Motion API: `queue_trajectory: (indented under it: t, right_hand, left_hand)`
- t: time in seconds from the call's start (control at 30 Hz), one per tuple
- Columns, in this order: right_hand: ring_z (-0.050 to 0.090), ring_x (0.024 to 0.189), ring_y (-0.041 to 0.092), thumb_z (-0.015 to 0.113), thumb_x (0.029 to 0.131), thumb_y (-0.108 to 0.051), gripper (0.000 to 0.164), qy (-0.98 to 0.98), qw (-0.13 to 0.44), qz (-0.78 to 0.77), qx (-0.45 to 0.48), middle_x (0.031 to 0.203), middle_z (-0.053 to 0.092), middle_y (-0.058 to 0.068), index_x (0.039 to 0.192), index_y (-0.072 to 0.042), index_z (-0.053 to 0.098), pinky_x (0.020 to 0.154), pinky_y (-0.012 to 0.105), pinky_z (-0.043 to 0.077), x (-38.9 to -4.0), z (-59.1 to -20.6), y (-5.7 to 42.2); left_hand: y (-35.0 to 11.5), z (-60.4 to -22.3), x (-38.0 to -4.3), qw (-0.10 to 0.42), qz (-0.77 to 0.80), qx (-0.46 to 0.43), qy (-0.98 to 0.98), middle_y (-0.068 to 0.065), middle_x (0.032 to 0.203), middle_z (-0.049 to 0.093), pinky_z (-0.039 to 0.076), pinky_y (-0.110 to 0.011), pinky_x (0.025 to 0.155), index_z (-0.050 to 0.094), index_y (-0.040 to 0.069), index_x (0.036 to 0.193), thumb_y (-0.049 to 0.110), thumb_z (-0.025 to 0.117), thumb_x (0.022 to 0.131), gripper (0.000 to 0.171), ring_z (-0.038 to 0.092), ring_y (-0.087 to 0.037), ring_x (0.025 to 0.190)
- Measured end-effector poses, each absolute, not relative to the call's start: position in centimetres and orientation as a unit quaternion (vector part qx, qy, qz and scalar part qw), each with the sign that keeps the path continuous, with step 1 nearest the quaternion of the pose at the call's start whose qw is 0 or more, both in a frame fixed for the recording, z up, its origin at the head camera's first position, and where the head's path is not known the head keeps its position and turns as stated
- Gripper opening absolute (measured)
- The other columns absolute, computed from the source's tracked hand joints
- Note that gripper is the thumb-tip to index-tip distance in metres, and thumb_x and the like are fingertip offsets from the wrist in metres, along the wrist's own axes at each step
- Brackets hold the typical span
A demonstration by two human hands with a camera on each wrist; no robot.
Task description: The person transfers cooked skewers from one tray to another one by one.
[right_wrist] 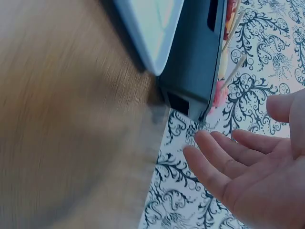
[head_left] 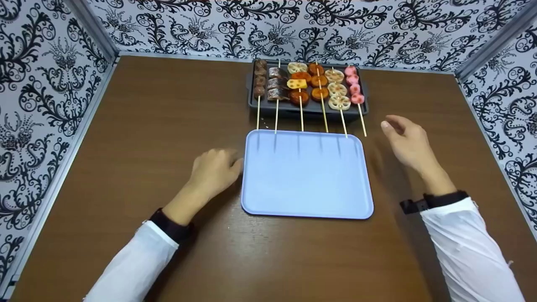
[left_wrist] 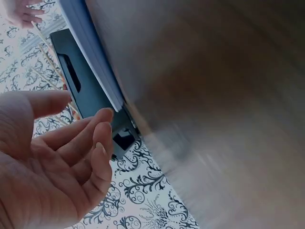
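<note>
At the far middle of the brown worktop (head_left: 168,105), a dark grill pan (head_left: 289,110) carries six skewers. From left to right I see brown-ball skewer (head_left: 259,79), fish-piece skewer (head_left: 277,83), mixed skewer (head_left: 297,84) with orange rounds and a yellow piece, orange-round skewer (head_left: 320,80), lotus-root skewer (head_left: 337,89) and pink-ball skewer (head_left: 354,86). Their sticks point toward me. The light-blue tray (head_left: 308,176) lies just on the pan's near side. Beside the tray's left edge is my left hand (head_left: 215,170), its grip loosely bent, thumb and fingers apart. Right of the pan, near the pink-ball skewer, is my right hand (head_left: 409,142), its grip parted too, fingers relaxed. White panels (head_left: 260,25) with black scrollwork stand left, right and far.
</note>
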State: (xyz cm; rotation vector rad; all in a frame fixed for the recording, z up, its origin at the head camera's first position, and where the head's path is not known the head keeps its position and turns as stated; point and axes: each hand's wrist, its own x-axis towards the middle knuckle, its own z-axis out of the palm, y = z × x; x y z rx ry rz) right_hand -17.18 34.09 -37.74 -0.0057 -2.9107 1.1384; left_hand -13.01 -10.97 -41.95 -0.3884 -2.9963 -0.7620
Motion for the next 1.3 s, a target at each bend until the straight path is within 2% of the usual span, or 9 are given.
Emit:
queue_trajectory:
  t: [0.13,0.23,0.43,0.57,0.67,0.77,0.97,1.2,1.3]
  right_hand:
    - [0.07,0.096,0.013,0.05,0.106,-0.038,0.055,-0.9,0.0,0.435,-0.024,0.124,0.064,0.025,0.14,0.005,0.053,0.076,0.019,0.06,-17.7,-37.9,32.8]
    - [0.07,0.089,0.007,0.051,0.106,-0.033,0.054,-0.873,-0.012,0.487,-0.037,0.122,0.065,0.025,0.139,0.009,0.053,0.074,0.023,0.063,-18.3,-38.0,31.9]
    - [0.072,0.088,0.017,0.054,0.106,-0.03,0.048,-0.841,-0.016,0.538,-0.058,0.104,0.071,0.012,0.133,0.01,0.058,0.076,0.033,0.065,-18.9,-38.3,30.5]
    - [0.074,0.083,0.022,0.056,0.105,-0.027,0.047,-0.81,-0.035,0.581,-0.07,0.097,0.073,0.012,0.131,0.012,0.058,0.074,0.035,0.066,-19.1,-38.5,30.0]
    - [0.073,0.078,0.02,0.057,0.104,-0.027,0.046,-0.802,-0.044,0.591,-0.078,0.096,0.073,0.014,0.131,0.011,0.059,0.07,0.034,0.066,-19.2,-38.5,29.7]
    - [0.073,0.072,0.016,0.058,0.104,-0.023,0.042,-0.8,-0.044,0.592,-0.088,0.094,0.073,0.013,0.131,0.01,0.059,0.063,0.03,0.065,-19.5,-38.6,29.4]
    - [0.071,0.067,0.011,0.057,0.104,-0.014,0.038,-0.786,-0.045,0.607,-0.109,0.087,0.072,0.008,0.132,0.012,0.058,0.061,0.025,0.063,-20.3,-38.9,29.0]
    - [0.068,0.069,0.012,0.061,0.102,-0.01,0.037,-0.758,-0.051,0.638,-0.123,0.087,0.07,0.009,0.129,0.014,0.058,0.062,0.021,0.061,-20.8,-39.1,29.1]
    - [0.066,0.071,0.012,0.062,0.101,-0.009,0.035,-0.746,-0.054,0.651,-0.125,0.09,0.069,0.012,0.127,0.013,0.059,0.063,0.02,0.06,-21.0,-39.2,29.2]
  left_hand:
    - [-10.2,-41.8,-13.2,-0.031,-0.244,-0.116,-0.962,-0.005,0.067,0.058,0.049,-0.045,0.05,0.06,0.013,0.073,0.026,0.061,0.099,0.029,0.058,-0.027,0.064]
    - [-9.9,-41.8,-13.3,-0.063,-0.26,-0.102,-0.958,-0.007,0.071,0.061,0.049,-0.044,0.055,0.063,0.011,0.078,0.023,0.063,0.099,0.024,0.059,-0.027,0.07]
    - [-9.3,-41.7,-13.6,-0.119,-0.297,-0.076,-0.945,-0.012,0.092,0.07,0.053,-0.042,0.065,0.074,0.005,0.099,0.019,0.068,0.095,0.015,0.061,-0.027,0.086]
    - [-9.0,-41.8,-13.7,-0.129,-0.31,-0.077,-0.939,-0.009,0.081,0.067,0.049,-0.034,0.06,0.073,0.005,0.088,0.016,0.071,0.092,0.012,0.058,-0.024,0.077]
    - [-8.9,-41.8,-13.7,-0.129,-0.315,-0.079,-0.937,-0.005,0.067,0.057,0.045,-0.03,0.055,0.064,0.006,0.073,0.013,0.071,0.09,0.02,0.053,-0.023,0.068]
    - [-8.8,-41.8,-13.8,-0.13,-0.327,-0.078,-0.933,-0.003,0.066,0.053,0.044,-0.029,0.055,0.06,0.007,0.07,0.005,0.07,0.087,0.02,0.051,-0.022,0.067]
    - [-8.9,-41.8,-14.0,-0.138,-0.336,-0.073,-0.929,-0.005,0.068,0.055,0.045,-0.03,0.058,0.059,0.005,0.07,-0.005,0.067,0.08,0.017,0.051,-0.023,0.071]
    - [-8.7,-41.5,-13.8,-0.179,-0.379,-0.043,-0.907,-0.012,0.072,0.066,0.053,-0.025,0.044,0.066,0.001,0.08,-0.012,0.062,0.081,0.014,0.063,-0.02,0.051]
    - [-8.6,-41.5,-13.9,-0.194,-0.397,-0.031,-0.896,-0.016,0.078,0.068,0.058,-0.028,0.045,0.069,-0.001,0.086,-0.014,0.061,0.083,0.015,0.066,-0.021,0.052]
